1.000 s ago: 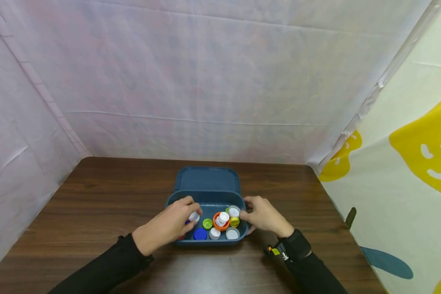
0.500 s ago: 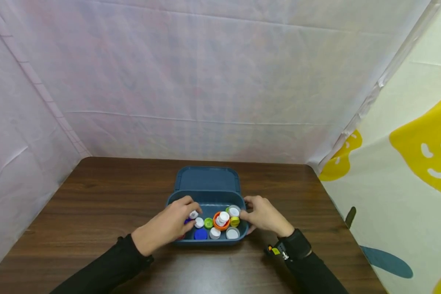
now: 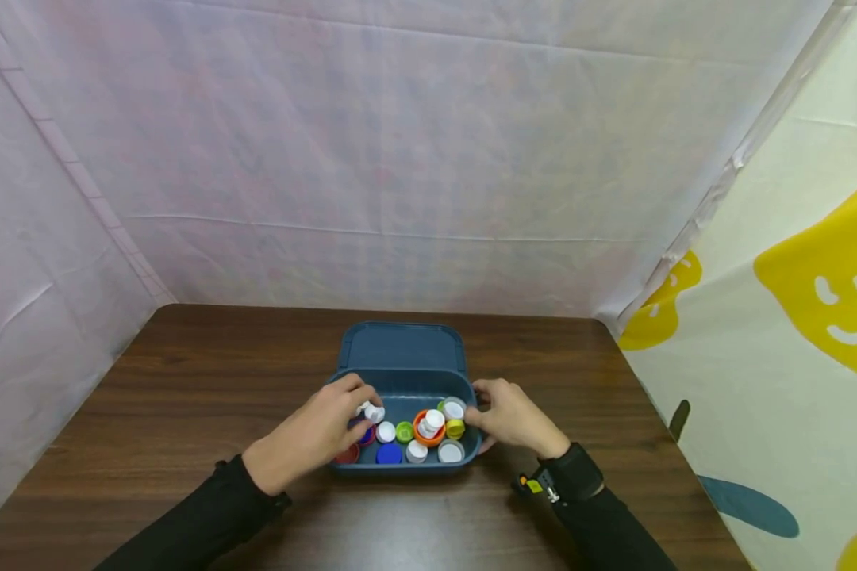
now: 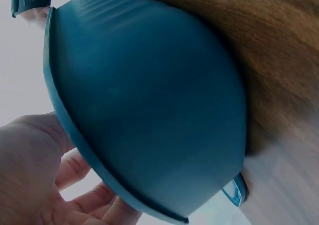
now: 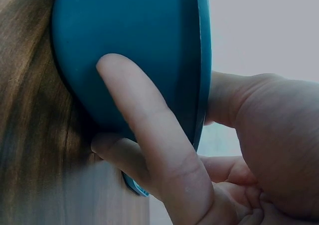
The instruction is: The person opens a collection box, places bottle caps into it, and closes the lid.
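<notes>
Several bottle caps lie in a dark blue plastic box [image 3: 407, 469]. Over its left end is my left hand [image 3: 321, 432], thumb and fingers curled about a white bottle cap [image 3: 374, 414]; another white cap is partly hidden under the fingers. Below them sit a red cap [image 3: 347, 454], a blue cap [image 3: 389, 453] and a white cap [image 3: 386, 431]. My right hand [image 3: 514, 416] grips the right wall, thumb over the rim and fingers outside. The right wrist view shows fingers [image 5: 144, 110] against the outer wall. In the left wrist view, the box wall hides the left fingertips.
The box's lid [image 3: 403, 346] lies open behind it. To the right inside are a green cap [image 3: 404, 432], an orange ring-like cap [image 3: 420, 436] with white caps in it, and a yellow cap [image 3: 455, 429]. A brown wooden table [image 3: 221, 381] carries the box, with white sheets [image 3: 386, 159] around.
One white cap has come to lie in the box beside the green cap. My left hand has shifted slightly left, baring the red cap. My right hand has stayed on the box.
</notes>
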Demonstrator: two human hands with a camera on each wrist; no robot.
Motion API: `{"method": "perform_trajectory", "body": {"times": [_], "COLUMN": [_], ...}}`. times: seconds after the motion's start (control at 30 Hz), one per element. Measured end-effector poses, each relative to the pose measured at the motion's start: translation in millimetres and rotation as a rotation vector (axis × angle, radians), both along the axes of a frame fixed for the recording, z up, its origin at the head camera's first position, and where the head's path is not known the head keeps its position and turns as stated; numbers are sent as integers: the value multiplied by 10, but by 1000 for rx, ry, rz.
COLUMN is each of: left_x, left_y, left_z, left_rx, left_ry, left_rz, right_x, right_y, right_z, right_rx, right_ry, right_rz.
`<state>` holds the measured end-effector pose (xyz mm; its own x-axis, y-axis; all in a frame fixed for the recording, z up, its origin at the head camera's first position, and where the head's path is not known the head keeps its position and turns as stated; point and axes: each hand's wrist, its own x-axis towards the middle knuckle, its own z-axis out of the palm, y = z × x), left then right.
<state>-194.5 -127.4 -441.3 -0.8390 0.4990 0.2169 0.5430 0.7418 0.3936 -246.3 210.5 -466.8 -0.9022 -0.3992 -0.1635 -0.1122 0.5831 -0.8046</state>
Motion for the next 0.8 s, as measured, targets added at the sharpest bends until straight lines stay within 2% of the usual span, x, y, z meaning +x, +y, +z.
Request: {"method": "perform_trajectory", "body": {"times": [0.17,0.37,0.8], "left_x": [0,6,18], "left_y": [-68,-134,-291], "left_z": [26,46,-9], "left_rx": [20,25,40], "left_ry": [-10,-36,83], "left_rz": [21,88,191], "right_x": [0,4,-5], "right_y": [-1,-1,-4], "right_z": [5,11,-9], "right_rx": [2,-1,10], "right_ry": [-3,-5,7], "right_rz": [-2,0,-7]}}
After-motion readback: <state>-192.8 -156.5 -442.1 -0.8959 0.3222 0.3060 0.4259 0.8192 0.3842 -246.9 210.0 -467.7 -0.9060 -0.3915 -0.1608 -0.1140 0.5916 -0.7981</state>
